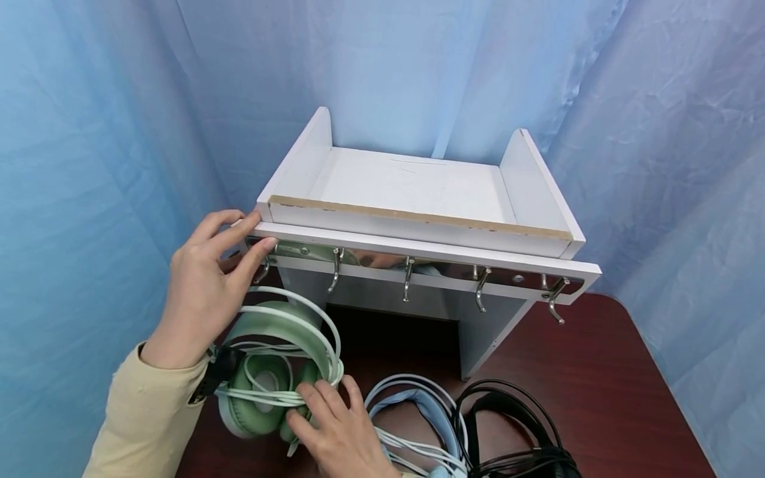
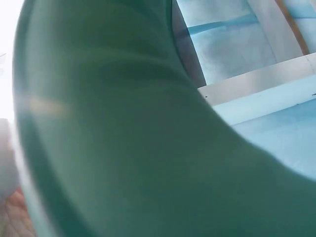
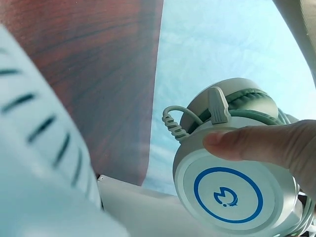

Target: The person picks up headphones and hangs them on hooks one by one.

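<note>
Green-and-white headphones point(image 1: 311, 335), cable wound around them, tilt below the left end of the hook rail point(image 1: 370, 257). My right hand point(image 1: 343, 428) grips them by an ear cup; the right wrist view shows the thumb across the white ear cup point(image 3: 227, 195) with its blue ring logo. Up at the rail's left end, my left hand point(image 1: 206, 279) pinches the front board of the white shelf point(image 1: 418, 247), fingertips on its top edge and thumb over the metal strip. The headband top is just under the leftmost hook point(image 1: 261, 272). Green headband point(image 2: 123, 118) fills most of the left wrist view.
Blue headphones point(image 1: 418, 415) and black headphones point(image 1: 520, 431) lie side by side on the dark red table point(image 1: 621, 385), right of my right hand. Several metal hooks point(image 1: 408, 279) stick out from the rail. Blue curtains point(image 1: 101, 166) hang behind and beside the shelf.
</note>
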`<state>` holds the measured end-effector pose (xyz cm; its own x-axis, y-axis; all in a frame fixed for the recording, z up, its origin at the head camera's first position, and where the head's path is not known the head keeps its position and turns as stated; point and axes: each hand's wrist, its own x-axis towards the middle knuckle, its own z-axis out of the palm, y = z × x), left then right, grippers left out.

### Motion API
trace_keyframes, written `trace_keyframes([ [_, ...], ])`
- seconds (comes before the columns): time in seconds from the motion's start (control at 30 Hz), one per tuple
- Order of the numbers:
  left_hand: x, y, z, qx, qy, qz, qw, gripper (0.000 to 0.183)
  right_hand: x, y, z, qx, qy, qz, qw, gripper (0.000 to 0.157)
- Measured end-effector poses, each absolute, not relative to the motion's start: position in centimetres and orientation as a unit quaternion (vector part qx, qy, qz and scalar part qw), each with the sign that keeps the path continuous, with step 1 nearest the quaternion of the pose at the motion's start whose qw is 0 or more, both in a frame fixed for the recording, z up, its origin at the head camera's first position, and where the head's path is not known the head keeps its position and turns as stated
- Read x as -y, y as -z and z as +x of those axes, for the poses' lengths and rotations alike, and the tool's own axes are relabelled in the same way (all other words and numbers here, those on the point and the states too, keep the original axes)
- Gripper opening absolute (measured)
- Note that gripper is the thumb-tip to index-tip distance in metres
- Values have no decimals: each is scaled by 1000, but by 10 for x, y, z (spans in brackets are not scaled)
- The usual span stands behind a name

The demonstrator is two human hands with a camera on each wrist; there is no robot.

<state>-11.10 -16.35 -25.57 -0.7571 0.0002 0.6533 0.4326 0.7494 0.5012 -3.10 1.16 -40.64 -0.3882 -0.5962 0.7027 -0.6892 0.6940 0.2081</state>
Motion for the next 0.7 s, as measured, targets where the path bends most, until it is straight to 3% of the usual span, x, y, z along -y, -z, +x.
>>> trace_keyframes([
  [0.43,164,250,-110,879,336,-121,315,38,-13,398,-38,800,-24,397,449,12],
  [0.7,165,245,-108,886,348,-112,284,37,-11,403,-41,814,-29,387,433,23],
])
